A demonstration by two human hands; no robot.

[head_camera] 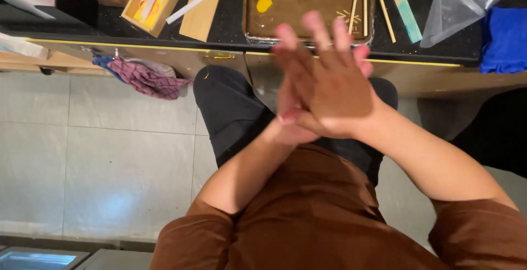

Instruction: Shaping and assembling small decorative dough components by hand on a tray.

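Hands: two, left hand (293, 110) against right hand (335, 91).

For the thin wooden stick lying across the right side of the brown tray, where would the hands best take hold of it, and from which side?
Probably at the near end of the wooden stick, where it reaches the tray rim closest to the person. It is thin and lies almost flat, so a fingertip pinch from above across its width seems best. Both the left hand and right hand are pressed together, holding nothing visible.
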